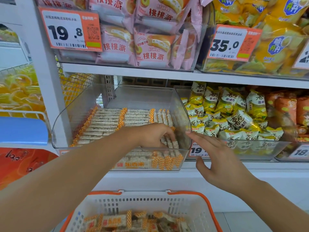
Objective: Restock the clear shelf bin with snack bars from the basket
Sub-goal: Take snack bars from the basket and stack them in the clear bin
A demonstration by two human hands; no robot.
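Inside the clear shelf bin [66, 114], snack bars [168, 143] are pinched by the left hand [150, 136], right hand [215, 158] spread beside; neat rows could be knocked askew.

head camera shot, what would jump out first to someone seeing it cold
Two bare arms reach in from below: the left hand is down inside the clear shelf bin among rows of orange-and-white snack bars, while the right hand hovers open at the bin's right front corner. Above, the big orange 19.8 price tag fronts pink pie packets, and at the bottom edge an orange-rimmed white basket holds more bars.
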